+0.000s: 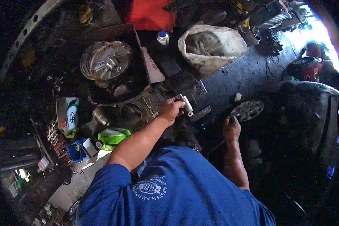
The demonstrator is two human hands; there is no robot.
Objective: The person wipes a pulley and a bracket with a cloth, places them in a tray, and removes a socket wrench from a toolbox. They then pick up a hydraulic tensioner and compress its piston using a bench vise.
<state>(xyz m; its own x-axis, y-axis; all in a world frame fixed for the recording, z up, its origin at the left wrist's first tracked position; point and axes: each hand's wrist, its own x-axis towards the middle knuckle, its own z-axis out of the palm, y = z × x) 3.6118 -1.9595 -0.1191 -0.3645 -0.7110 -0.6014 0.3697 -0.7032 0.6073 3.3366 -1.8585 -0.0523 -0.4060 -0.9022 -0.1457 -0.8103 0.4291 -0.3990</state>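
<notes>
Head view shows the left hand nearer, its fingers grasping a white cylinder at their tips, long axis crosswise to them, while the right hand is curled well apart, its contents impossible to tell.

The left hand pinched a small pale cylindrical part over the cluttered bench. The right hand was curled near a spoked wheel cover; whether it held anything was unclear. Beyond stood a blue-capped can, between a round metal housing and an open white sack.
</notes>
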